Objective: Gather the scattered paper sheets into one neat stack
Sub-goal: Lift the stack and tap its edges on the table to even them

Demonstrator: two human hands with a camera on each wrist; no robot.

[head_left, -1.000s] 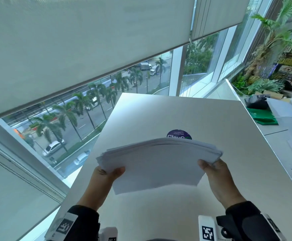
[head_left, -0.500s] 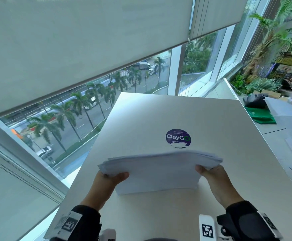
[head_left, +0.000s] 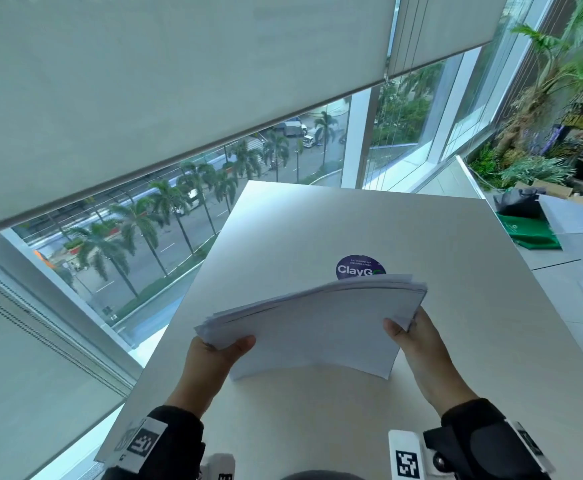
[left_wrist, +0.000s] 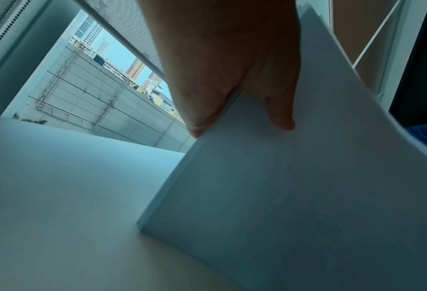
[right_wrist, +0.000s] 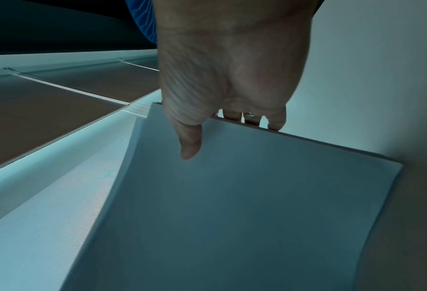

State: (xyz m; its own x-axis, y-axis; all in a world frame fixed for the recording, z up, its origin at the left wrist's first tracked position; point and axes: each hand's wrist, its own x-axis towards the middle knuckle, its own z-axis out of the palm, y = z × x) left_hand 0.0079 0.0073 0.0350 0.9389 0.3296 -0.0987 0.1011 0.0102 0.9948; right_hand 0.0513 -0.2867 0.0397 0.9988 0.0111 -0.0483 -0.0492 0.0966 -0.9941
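My left hand [head_left: 210, 362] and right hand [head_left: 418, 344] each pinch a side of the stack [head_left: 318, 327] at frame centre, its lower edge on the surface [head_left: 491, 306] to square the sheets.

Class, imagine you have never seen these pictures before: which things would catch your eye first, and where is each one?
First, the stack of white paper at centre, stood on its lower edge on the white table and bowed, gripped at its sides by the left hand and right hand. Next, the round purple sticker just behind it, partly hidden. Then the window on the left, overlooking a palm-lined road.
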